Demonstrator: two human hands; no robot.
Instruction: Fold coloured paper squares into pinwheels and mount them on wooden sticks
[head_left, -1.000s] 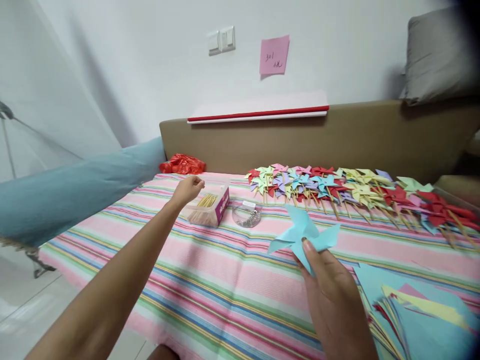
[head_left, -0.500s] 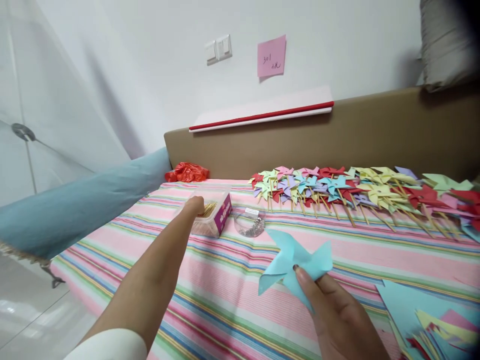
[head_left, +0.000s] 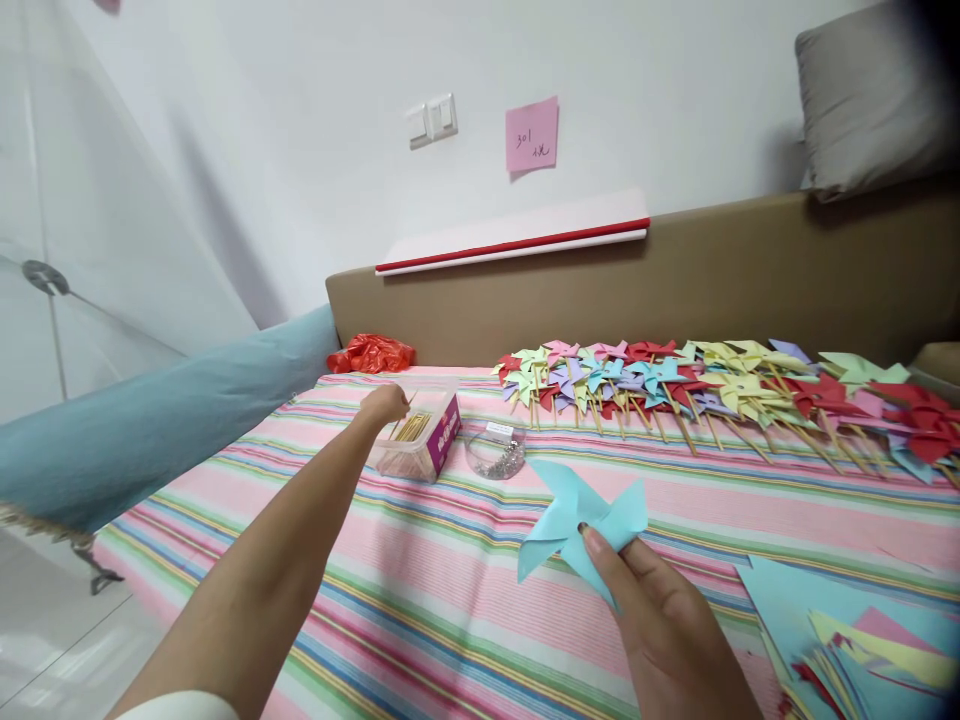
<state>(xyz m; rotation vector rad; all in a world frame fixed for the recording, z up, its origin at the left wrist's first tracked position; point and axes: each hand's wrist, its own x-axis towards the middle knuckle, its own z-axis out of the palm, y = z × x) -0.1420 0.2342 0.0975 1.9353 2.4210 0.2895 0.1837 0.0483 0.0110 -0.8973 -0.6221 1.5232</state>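
My right hand (head_left: pixel 660 600) pinches a light blue paper pinwheel (head_left: pixel 574 510) near its centre, thumb on top. No stick shows on this pinwheel. My left hand (head_left: pixel 385 403) is closed just above a clear plastic box (head_left: pixel 409 465) with a purple label, which holds thin wooden sticks (head_left: pixel 414 426). A thin stick appears to be between its fingers, though most of it is hidden. Beside the box stands a round clear container (head_left: pixel 495 455) with small silvery metal pieces inside.
Many coloured pinwheels on sticks (head_left: pixel 667 380) lie along the brown backboard (head_left: pixel 720 270). Sheets of coloured paper (head_left: pixel 795 590) are at the lower right. A red plastic bag (head_left: pixel 371 353) sits at the far left corner, by a blue padded edge (head_left: pixel 172 380). Striped cloth (head_left: pixel 465 590) covers the surface.
My left hand has risen slightly out of the stick box, with a thin stick apparently in its fingers. My right hand still holds the blue pinwheel. The view has shifted slightly.
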